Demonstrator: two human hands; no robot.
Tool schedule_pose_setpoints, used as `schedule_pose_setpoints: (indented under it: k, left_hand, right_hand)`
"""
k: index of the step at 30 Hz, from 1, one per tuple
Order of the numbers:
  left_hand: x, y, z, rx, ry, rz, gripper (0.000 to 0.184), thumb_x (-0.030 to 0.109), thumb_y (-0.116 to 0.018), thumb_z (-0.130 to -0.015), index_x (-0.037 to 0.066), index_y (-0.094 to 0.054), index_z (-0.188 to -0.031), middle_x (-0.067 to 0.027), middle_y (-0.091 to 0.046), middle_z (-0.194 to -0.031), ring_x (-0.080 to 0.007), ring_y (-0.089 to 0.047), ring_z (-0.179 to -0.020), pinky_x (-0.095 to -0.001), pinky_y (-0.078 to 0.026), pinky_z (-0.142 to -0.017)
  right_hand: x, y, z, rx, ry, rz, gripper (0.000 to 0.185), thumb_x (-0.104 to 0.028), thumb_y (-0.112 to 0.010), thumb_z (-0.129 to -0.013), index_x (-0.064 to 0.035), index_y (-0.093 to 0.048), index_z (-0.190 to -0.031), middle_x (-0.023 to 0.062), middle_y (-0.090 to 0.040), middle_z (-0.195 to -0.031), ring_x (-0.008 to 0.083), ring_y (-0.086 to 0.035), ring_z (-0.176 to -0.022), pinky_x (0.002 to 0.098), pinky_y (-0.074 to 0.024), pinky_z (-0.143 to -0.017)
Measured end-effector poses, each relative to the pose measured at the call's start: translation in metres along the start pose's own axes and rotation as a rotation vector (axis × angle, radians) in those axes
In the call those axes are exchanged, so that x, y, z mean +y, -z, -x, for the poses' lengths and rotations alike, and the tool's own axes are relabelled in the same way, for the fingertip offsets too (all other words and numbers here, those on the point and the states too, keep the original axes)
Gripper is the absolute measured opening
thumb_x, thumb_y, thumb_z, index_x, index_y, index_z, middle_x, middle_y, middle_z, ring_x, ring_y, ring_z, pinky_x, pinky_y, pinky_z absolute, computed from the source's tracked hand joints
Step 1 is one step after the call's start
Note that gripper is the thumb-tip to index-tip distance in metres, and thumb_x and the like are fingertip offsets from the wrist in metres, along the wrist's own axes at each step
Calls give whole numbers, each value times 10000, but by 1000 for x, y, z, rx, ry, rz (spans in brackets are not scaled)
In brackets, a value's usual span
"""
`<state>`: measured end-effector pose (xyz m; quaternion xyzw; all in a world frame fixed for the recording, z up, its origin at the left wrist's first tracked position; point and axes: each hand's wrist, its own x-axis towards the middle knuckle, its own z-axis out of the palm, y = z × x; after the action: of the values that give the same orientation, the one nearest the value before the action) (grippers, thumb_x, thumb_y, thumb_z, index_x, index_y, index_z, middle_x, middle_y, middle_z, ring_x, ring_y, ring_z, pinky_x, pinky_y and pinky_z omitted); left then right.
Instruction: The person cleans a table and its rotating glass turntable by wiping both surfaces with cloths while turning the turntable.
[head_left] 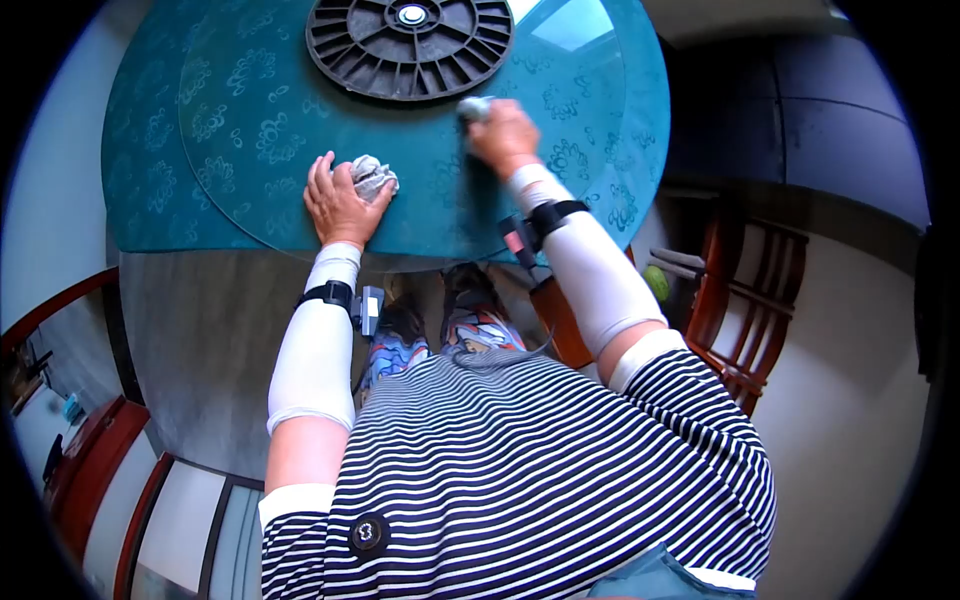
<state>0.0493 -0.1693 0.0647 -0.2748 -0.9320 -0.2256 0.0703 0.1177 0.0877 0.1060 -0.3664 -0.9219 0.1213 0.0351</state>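
My left hand (338, 208) rests on the table with its fingers curled round a crumpled greyish-white cloth (371, 177), which bulges out by the thumb. Farther forward and to the right, my right hand (507, 137) is closed on a second crumpled grey cloth (475, 107), slightly blurred, close to the glass surface. Just beyond both hands, a round black ribbed turntable base (411, 78) with a metal hub lies flat. Under everything is a table (270, 215) with a teal flower-patterned cover and a clear round sheet over it.
At the right stand a reddish wooden chair (770, 300) and a dark glossy cabinet (850, 120). A green object (656, 282) lies near the chair. Low red-brown furniture (95, 470) is at the lower left. My feet are beneath the table's front edge.
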Motion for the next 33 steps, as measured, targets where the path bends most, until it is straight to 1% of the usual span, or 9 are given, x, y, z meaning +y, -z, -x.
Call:
schedule_pose_setpoints:
  k: [5, 11, 15, 19, 21, 24, 25, 28, 33]
  left_hand:
    - [0, -1, 0, 38, -12, -13, 676, 592, -784, -685, 124, -572, -1124, -128, -476, -1389, -320, -363, -1361, -497, -301, -1091]
    - [-7, -11, -14, -13, 26, 74, 581, 523, -776, -735, 71, -630, -1070, -156, -487, -1375, -313, -421, -1314, -456, -339, -1079]
    - [-5, -12, -27, -64, 432, 888, 647, 497, -750, -804, -31, -616, -1153, -236, -539, -1264, -351, -537, -1175, -386, -433, -1003]
    - [24, -40, -24, -351, 176, 867, 734, 608, -583, -913, -37, -547, -1263, -238, -547, -1243, -350, -557, -1128, -424, -434, -1001]
    - [77, 5, -15, -701, 390, 1514, 803, 650, -471, -947, -39, -462, -1358, -265, -473, -1376, -372, -485, -1258, -415, -382, -1068]
    - [82, -14, -2, -742, 186, 1338, 862, 718, -336, -953, 18, -347, -1456, -212, -449, -1422, -297, -437, -1335, -353, -360, -1102]
    - [80, -46, 5, -524, -33, 948, 971, 732, -473, -889, 45, -231, -1532, -262, -247, -1557, -416, -159, -1472, -495, -200, -1179]
    - [111, 3, 18, -557, -241, 334, 1020, 662, -739, -704, 267, -299, -1535, -195, -125, -1621, -395, -67, -1506, -733, -81, -1101]
    - [91, 2, 13, -554, -353, 161, 593, 254, -805, -661, 185, -625, -1222, -175, -438, -1410, -380, -408, -1302, -517, -367, -1067]
  right_hand:
    - [-34, 1, 77, -230, 427, -101, 310, -294, -742, -750, -69, -609, -917, 130, -612, -985, 346, -643, -921, 460, -539, -768]
    - [10, 17, 94, -261, 266, -155, 549, -453, -703, -831, -46, -582, -1180, 195, -637, -992, 377, -645, -961, 475, -513, -866]
    - [-5, 45, 93, -491, 242, -289, 771, -532, -708, -799, -49, -503, -1364, 234, -594, -1220, 444, -627, -1046, 471, -496, -932]
    - [-25, 40, 98, -184, 429, -385, 742, -391, -781, -774, -53, -487, -1365, 217, -549, -1330, 412, -617, -1101, 435, -497, -959]
    - [-18, 25, 94, -14, 586, -584, 737, -324, -805, -764, -64, -480, -1371, 202, -553, -1322, 389, -619, -1111, 417, -495, -969]
    - [4, 25, 77, -198, 401, -839, 684, -229, -808, -730, -90, -492, -1320, 193, -611, -1205, 371, -614, -1109, 399, -501, -945]
    - [12, 32, 70, -131, 334, -839, 647, -205, -803, -732, -93, -496, -1290, 205, -636, -1152, 354, -632, -1095, 395, -505, -938]
    - [44, 50, 41, 76, 129, -659, 599, -172, -781, -747, -102, -487, -1264, 208, -639, -1121, 374, -642, -1038, 437, -520, -884]
    - [73, 15, 35, 176, 456, -109, 478, -113, -702, -772, -100, -569, -1231, 156, -612, -1103, 375, -583, -1024, 454, -492, -907]
